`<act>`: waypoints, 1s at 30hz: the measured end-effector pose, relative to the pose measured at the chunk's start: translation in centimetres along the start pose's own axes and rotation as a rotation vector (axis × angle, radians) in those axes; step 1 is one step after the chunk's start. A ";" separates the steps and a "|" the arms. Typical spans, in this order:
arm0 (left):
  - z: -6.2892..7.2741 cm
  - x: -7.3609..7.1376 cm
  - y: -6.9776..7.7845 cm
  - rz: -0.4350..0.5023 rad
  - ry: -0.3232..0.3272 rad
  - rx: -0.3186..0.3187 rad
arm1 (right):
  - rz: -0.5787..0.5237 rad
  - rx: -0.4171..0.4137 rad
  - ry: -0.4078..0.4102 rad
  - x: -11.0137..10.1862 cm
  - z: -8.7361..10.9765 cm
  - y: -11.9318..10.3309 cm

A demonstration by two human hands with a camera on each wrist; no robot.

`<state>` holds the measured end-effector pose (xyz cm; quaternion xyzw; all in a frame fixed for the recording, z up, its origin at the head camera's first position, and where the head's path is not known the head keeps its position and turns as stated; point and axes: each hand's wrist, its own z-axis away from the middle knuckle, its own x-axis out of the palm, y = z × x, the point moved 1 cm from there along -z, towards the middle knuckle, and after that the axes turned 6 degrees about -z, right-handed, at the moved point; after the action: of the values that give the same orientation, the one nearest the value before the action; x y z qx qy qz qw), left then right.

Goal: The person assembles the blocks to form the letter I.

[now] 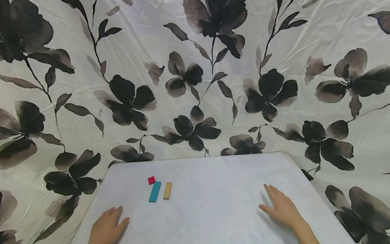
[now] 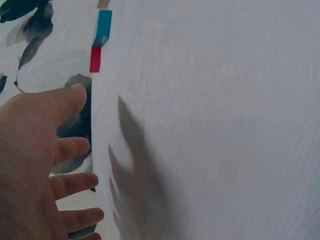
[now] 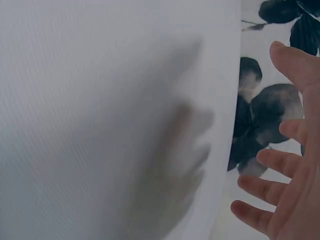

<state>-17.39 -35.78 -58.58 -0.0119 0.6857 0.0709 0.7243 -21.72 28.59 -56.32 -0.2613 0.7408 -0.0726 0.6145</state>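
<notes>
Three blocks lie on the white tabletop (image 1: pixel 213 203), left of its middle. The red block (image 1: pixel 151 180) is small and touches or nearly touches the top of the longer blue block (image 1: pixel 154 191). Just right of them, a slim yellow block (image 1: pixel 167 190) lies apart. My left hand (image 1: pixel 107 226) is over the table's left front part, fingers spread, below and left of the blocks. Over the right side is my right hand (image 1: pixel 281 206), far from any block. Both wrist views show extended fingers with nothing in them, and shadows fall on the table.
A white cloth with dark flowers (image 1: pixel 195 84) fills the background behind and around the table. The table's far edge (image 1: pixel 195 159) runs just beyond the blocks. Its right edge slants past my right hand.
</notes>
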 end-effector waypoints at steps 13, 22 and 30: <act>0.8 1.4 2.2 0.082 0.009 -0.011 | -0.101 0.018 -0.084 2.2 -1.3 -1.6; 0.9 1.2 5.2 0.097 0.056 0.011 | -0.153 0.042 -0.149 4.7 -2.4 -4.3; 0.6 2.0 8.0 0.086 0.049 -0.012 | -0.191 0.005 -0.152 6.6 -3.1 -6.6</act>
<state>-17.68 -27.61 -59.85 0.0114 0.7027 0.1058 0.7035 -23.39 19.12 -58.56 -0.3338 0.6639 -0.1125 0.6597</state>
